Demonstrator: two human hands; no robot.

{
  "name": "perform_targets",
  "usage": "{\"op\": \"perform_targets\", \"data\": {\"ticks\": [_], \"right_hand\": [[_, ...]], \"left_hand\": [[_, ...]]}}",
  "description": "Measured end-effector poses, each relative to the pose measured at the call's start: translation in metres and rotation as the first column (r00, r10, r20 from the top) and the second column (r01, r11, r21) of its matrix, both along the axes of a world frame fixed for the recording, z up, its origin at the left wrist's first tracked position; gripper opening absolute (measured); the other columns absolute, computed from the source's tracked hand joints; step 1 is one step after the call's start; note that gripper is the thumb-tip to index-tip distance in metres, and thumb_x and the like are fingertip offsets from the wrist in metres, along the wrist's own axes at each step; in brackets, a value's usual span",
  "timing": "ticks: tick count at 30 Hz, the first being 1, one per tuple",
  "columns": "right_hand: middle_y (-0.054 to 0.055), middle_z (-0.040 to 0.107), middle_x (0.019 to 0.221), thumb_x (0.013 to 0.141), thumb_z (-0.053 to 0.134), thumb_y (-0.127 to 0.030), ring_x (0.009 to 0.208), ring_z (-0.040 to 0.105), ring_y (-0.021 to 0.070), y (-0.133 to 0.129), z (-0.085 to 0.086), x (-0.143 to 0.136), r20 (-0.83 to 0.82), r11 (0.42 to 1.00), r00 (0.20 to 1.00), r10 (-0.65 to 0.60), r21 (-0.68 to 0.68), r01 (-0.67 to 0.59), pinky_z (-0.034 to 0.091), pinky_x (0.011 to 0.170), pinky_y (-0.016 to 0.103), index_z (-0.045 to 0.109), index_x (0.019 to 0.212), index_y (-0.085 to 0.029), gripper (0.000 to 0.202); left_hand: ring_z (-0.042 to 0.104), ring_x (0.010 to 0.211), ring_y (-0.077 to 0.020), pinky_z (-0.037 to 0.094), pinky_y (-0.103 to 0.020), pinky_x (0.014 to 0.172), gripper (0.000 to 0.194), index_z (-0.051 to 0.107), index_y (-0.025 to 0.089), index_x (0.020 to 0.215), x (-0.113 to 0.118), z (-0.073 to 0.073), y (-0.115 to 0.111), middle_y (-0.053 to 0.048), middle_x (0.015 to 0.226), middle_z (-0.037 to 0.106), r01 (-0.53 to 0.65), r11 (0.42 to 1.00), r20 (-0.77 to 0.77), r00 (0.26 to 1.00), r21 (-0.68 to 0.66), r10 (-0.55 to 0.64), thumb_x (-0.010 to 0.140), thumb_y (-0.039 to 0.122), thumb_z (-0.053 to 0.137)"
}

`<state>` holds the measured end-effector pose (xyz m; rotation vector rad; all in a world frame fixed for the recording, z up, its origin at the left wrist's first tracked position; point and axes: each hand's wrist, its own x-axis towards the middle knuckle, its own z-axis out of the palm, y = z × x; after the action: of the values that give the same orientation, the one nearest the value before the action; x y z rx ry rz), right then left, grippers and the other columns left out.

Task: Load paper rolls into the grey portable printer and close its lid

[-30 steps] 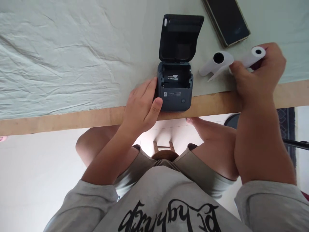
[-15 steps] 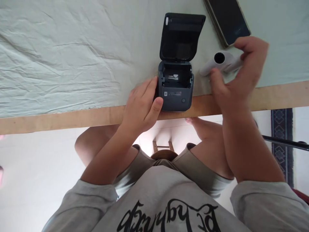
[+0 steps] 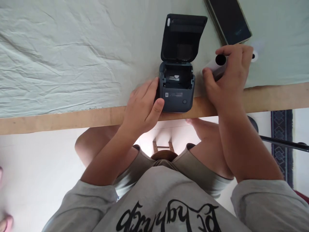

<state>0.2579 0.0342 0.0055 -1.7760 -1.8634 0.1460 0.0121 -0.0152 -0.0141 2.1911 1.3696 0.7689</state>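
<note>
Against open printer [image 3: 177,98], left hand [image 3: 142,104]; around white roll [image 3: 212,66], right hand [image 3: 230,77].

Grey shirt, olive-grey shorts
The loose shirt [image 3: 154,190] has short sleeves [image 3: 90,201] and black script lettering [image 3: 180,216]; the shorts [image 3: 207,167] are plain.

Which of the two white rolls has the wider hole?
The near roll in the right hand, closer to the open device: its hole is wide and dark, while the far roll shows only a small one.
</note>
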Motion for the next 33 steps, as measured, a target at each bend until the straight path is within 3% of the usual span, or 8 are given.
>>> {"op": "perform_targets", "data": {"ticks": [6,13,17,22,29,33], "right_hand": [[0.009,0.063,0.115,0.078,0.064,-0.023,0.112,0.057,0.0254,-0.002,-0.003,0.004,-0.056,1.000,0.998,0.024,0.019,-0.023,0.043,0.106,0.046,0.056,0.110,-0.025,0.033],[0.003,0.060,0.122,0.080,0.055,-0.020,0.106,0.063,0.0228,-0.012,-0.011,0.005,-0.077,0.991,0.990,0.121,-0.042,-0.125,0.052,0.091,0.042,0.041,0.127,-0.036,0.052],[0.006,0.062,0.124,0.082,0.056,-0.022,0.108,0.064,0.0241,-0.011,-0.012,0.007,-0.075,0.985,0.985,0.153,-0.073,-0.159,0.052,0.091,0.042,0.049,0.123,-0.032,0.042],[0.004,0.064,0.115,0.079,0.063,-0.028,0.113,0.061,0.0265,-0.009,-0.007,0.008,-0.060,0.984,0.983,0.175,-0.029,-0.177,0.050,0.099,0.047,0.058,0.115,-0.031,0.036],[0.005,0.056,0.129,0.081,0.055,-0.017,0.110,0.063,0.0235,-0.014,0.003,-0.010,-0.248,0.965,0.942,0.225,0.187,-0.181,0.055,0.085,0.039,0.049,0.127,-0.032,0.049],[0.002,0.063,0.120,0.085,0.056,-0.021,0.109,0.065,0.0223,-0.013,0.015,-0.031,-0.197,0.949,0.933,0.302,0.152,-0.276,0.054,0.093,0.041,0.055,0.113,-0.031,0.031]], "left_hand": [[0.053,0.134,-0.0339,0.040,-0.048,0.111,0.077,0.044,0.016,0.148,-0.001,-0.001,0.000,-0.019,0.144,0.057,0.002,1.000,0.020,1.000,-0.006,-0.002,0.101,0.067,0.009],[0.055,0.132,-0.0316,0.040,-0.046,0.111,0.076,0.045,0.017,0.147,0.000,-0.002,-0.001,-0.018,0.144,0.057,-0.005,1.000,0.010,1.000,0.008,0.005,0.102,0.066,0.009],[0.054,0.133,-0.0330,0.041,-0.047,0.111,0.079,0.045,0.013,0.146,0.000,-0.001,0.000,-0.020,0.143,0.057,0.004,1.000,0.011,1.000,0.008,-0.004,0.101,0.066,0.008],[0.052,0.134,-0.0323,0.040,-0.047,0.111,0.077,0.044,0.017,0.147,0.001,0.002,0.000,-0.018,0.144,0.056,0.006,1.000,0.012,1.000,-0.006,-0.006,0.101,0.067,0.008],[0.054,0.132,-0.0328,0.040,-0.048,0.111,0.069,0.043,0.020,0.148,0.001,-0.001,0.000,-0.017,0.144,0.056,0.003,1.000,0.007,1.000,-0.013,-0.003,0.102,0.064,0.016],[0.052,0.133,-0.0365,0.039,-0.051,0.111,0.068,0.039,0.018,0.150,-0.001,-0.004,0.000,-0.019,0.147,0.053,0.010,1.000,-0.035,0.999,-0.009,-0.010,0.100,0.063,0.032]]}}
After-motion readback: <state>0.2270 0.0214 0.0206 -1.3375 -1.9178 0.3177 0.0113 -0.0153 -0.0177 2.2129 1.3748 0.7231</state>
